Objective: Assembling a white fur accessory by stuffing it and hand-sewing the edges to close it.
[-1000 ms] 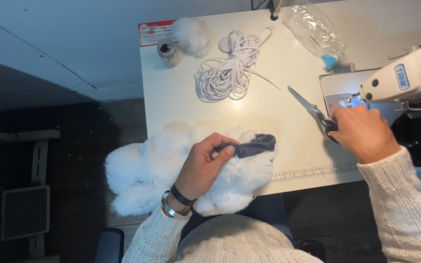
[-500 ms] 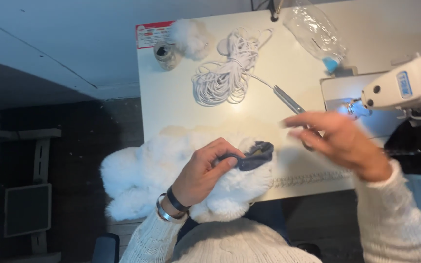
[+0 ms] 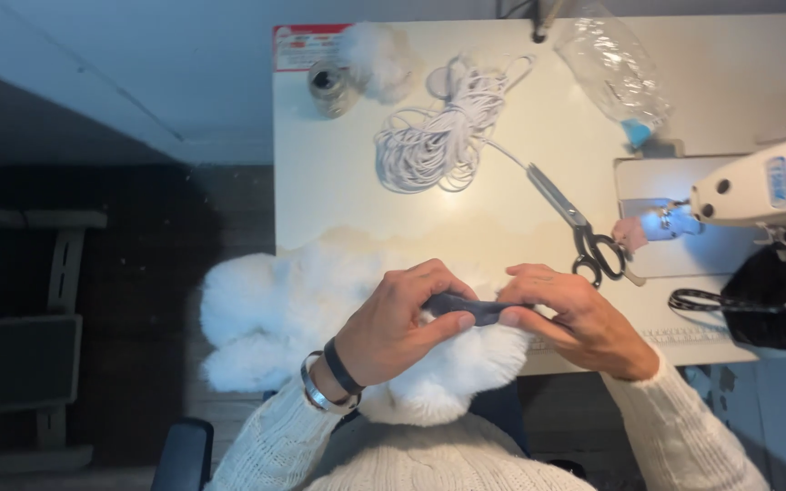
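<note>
A fluffy white fur piece lies over the near edge of the cream table and into my lap. A small dark grey fabric piece rests on the fur. My left hand pinches its left end, my right hand pinches its right end. Both hands meet over the fur. Scissors lie on the table just beyond my right hand, untouched.
A coil of white cord sits mid-table, with a thread spool and a white fur tuft at the back left. A clear plastic bottle lies at the back. A white sewing machine stands at right.
My right hand put the scissors down on the table and moved left onto the grey fabric piece. My left hand stayed on the piece.
</note>
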